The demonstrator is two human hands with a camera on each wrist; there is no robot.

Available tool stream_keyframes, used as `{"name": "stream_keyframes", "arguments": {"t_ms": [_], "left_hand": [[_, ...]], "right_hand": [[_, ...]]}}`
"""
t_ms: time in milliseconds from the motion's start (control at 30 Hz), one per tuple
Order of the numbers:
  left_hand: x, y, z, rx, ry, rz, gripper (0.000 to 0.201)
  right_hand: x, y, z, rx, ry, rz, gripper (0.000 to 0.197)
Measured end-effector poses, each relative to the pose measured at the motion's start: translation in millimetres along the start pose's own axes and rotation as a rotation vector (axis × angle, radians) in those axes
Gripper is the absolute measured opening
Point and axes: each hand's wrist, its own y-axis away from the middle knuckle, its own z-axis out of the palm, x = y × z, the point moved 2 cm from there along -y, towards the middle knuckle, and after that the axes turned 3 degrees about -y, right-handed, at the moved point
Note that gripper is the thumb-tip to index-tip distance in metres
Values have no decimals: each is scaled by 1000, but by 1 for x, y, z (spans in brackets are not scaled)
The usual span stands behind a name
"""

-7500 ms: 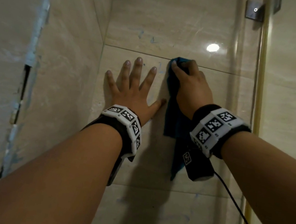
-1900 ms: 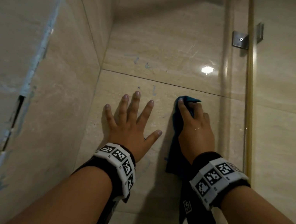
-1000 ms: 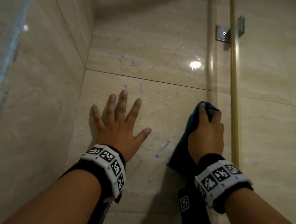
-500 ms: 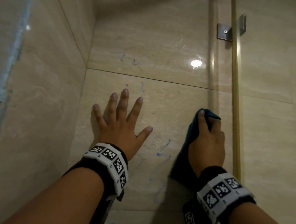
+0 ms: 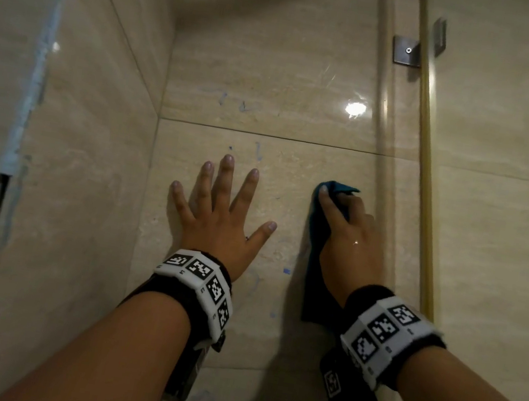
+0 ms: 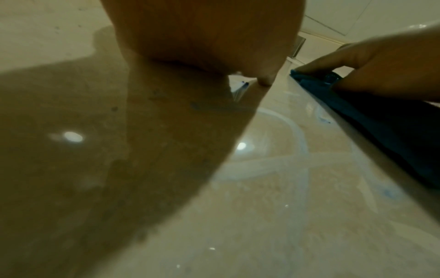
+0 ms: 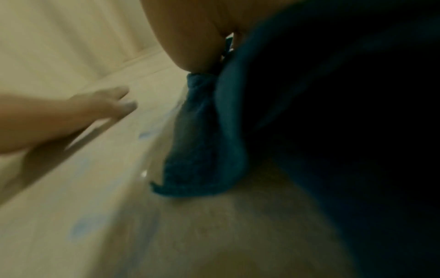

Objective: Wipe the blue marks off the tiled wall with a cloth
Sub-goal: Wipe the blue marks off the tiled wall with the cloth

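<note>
The right hand (image 5: 349, 245) has its grip clamped on the blue cloth (image 5: 319, 229), forefinger stretched along the cloth's top edge and the other fingers curled over the bunched fabric, pressing it flat to the tiled wall (image 5: 293, 184); the cloth's loose tail hangs below the grip, past the wrist, and the right wrist view shows it (image 7: 202, 141) drooping to a ragged corner against the tile. Half a second ago this hand sat further right, close by the brass strip (image 5: 425, 205); it has since slid left and slightly up, covering the blue stroke that showed beside the cloth's left edge, so that only a small blue mark (image 5: 286, 270) remains just left of the hanging tail.

Left of the grip, the left hand (image 5: 217, 224) lies open, fingers spread and palm flat on the same tile, well apart from the cloth; it has kept its place since the earlier frames.

Outward from there, faint blue marks (image 5: 257, 150) sit above the left hand's fingertips, and two more smudges (image 5: 233, 102) lie on the tile above the grout line; pale smeared loops (image 6: 295, 143) show on the glossy tile in the left wrist view, under the palm's shadow. A glass panel edge and the brass strip rise just right of the grip; a metal bracket (image 5: 407, 51) is fixed high above it; a side wall (image 5: 80, 171) meets the tiled wall at a corner on the far left; a lamp's glare (image 5: 355, 108) shines on the upper tile.
</note>
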Motion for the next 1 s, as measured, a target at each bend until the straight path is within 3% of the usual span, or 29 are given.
{"name": "stream_keyframes", "arguments": {"t_ms": [200, 267, 333, 400, 500, 600, 700, 900, 1000], "left_hand": [[0, 0, -1, 2, -21, -2, 77], [-1, 1, -2, -6, -29, -2, 76], [-2, 0, -3, -11, -34, 4, 77], [-2, -1, -4, -18, -41, 6, 78], [-1, -1, -4, 0, -52, 0, 79], [1, 9, 2, 145, -39, 55, 76], [4, 25, 14, 197, -47, 118, 79], [-6, 37, 31, 194, -116, 129, 83], [-8, 35, 34, 195, -106, 136, 84]], "right_hand": [[2, 20, 7, -32, 48, -90, 76], [7, 15, 1, 26, -1, -25, 76], [11, 7, -2, -6, -17, 81, 76], [6, 3, -4, -43, 15, 95, 77], [-4, 9, -3, -91, 80, -41, 75], [-5, 23, 1, -154, 122, -165, 79], [8, 33, 6, -109, 147, -218, 86], [2, 25, 0, -119, 44, -50, 75], [-12, 16, 0, -112, 66, -65, 74]]}}
